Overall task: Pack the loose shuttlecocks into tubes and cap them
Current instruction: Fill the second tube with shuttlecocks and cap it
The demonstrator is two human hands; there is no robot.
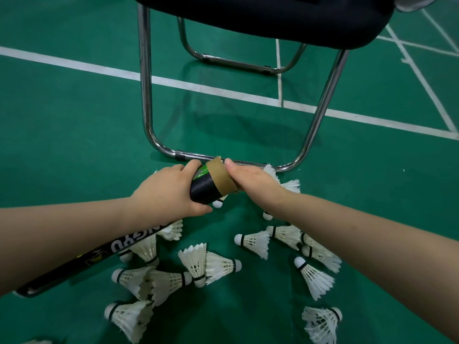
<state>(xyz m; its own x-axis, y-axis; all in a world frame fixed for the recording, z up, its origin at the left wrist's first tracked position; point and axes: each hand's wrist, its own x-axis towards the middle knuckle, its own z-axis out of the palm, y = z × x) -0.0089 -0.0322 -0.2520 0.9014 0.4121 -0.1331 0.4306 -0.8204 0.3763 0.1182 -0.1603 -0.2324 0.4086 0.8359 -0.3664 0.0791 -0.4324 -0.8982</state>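
Note:
My left hand [169,192] grips a black shuttlecock tube [205,188] with a green stripe and a bare brown cardboard end [221,177], held just above the floor. My right hand [253,180] is at that brown end, thumb on the rim, and its fingers are hidden behind the tube's mouth. Several loose white feather shuttlecocks lie on the green floor below my arms, among them one [253,242] in the middle and one [315,279] to the right. A second black tube [99,254] lies on the floor under my left forearm.
A chair with a chrome tube frame [146,95] and a dark seat [273,18] stands just beyond my hands, its front floor bar right behind the tube. White court lines [74,64] cross the green floor.

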